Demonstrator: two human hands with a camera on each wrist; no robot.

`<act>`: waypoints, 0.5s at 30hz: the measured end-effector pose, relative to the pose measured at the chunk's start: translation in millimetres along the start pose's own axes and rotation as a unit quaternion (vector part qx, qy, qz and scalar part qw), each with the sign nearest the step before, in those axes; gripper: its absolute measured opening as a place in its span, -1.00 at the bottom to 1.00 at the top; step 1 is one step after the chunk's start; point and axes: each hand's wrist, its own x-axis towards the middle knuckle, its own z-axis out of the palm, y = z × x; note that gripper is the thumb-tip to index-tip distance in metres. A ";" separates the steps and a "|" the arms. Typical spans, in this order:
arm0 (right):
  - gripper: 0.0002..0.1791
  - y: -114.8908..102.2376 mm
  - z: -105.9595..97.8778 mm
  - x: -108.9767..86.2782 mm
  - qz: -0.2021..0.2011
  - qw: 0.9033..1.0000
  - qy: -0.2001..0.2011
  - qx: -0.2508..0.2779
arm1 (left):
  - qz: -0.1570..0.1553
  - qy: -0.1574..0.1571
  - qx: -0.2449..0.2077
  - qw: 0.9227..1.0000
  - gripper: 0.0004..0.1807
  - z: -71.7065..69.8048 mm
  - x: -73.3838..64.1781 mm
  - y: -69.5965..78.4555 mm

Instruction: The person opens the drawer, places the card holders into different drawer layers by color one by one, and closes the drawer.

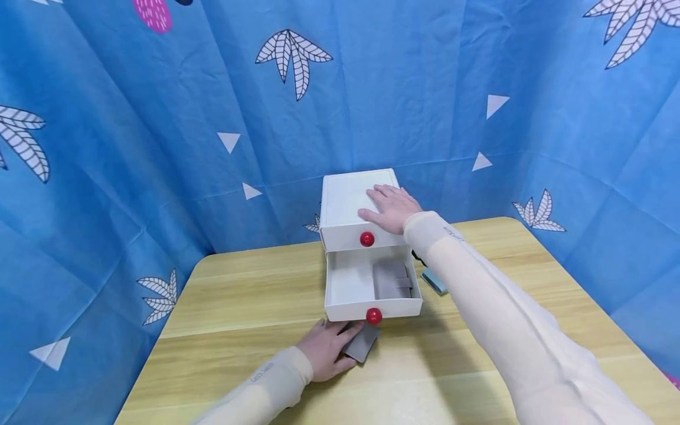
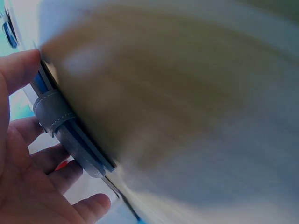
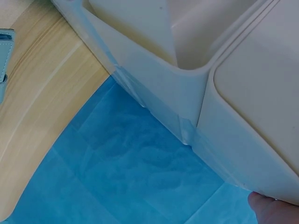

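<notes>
A white two-drawer box (image 1: 345, 200) stands near the back of the table, with a red knob (image 1: 367, 239) on its upper drawer. Its lower drawer (image 1: 347, 311) is pulled out, and a grey wallet with a strap (image 1: 388, 280) lies in the right part. My right hand (image 1: 392, 209) rests on the box's top, fingers spread; only a fingertip (image 3: 275, 208) shows at the box edge in the right wrist view. In front of the drawer, low over the table, my left hand (image 1: 326, 349) holds another grey wallet (image 1: 363, 343) between thumb and fingers; its stitched strap (image 2: 53, 112) shows in the left wrist view.
A teal wallet (image 1: 434, 281) lies on the wooden table (image 1: 249, 301) to the right of the box, partly behind my right sleeve. Close behind the table hangs a blue patterned curtain (image 1: 404, 88), which also runs along both sides.
</notes>
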 end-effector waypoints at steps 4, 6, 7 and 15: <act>-0.13 -0.4 0.8 -0.1 0.002 1.000 -0.001 0.001 | -0.020 -0.004 -0.034 0.999 -0.21 -0.7 -9.1 -9.2; -0.13 -0.6 1.1 -0.5 0.004 1.000 -0.001 0.000 | -0.027 -0.007 -0.050 0.998 -0.21 -1.7 -12.9 -12.7; -0.13 -0.7 1.3 -0.8 0.005 1.000 -0.001 0.000 | -0.031 -0.009 -0.057 0.998 -0.22 -2.1 -14.7 -14.6; -0.13 -2.6 -0.4 -2.3 0.005 1.000 0.002 0.002 | -0.067 -0.023 -0.080 0.994 -0.25 -6.0 -30.5 -33.9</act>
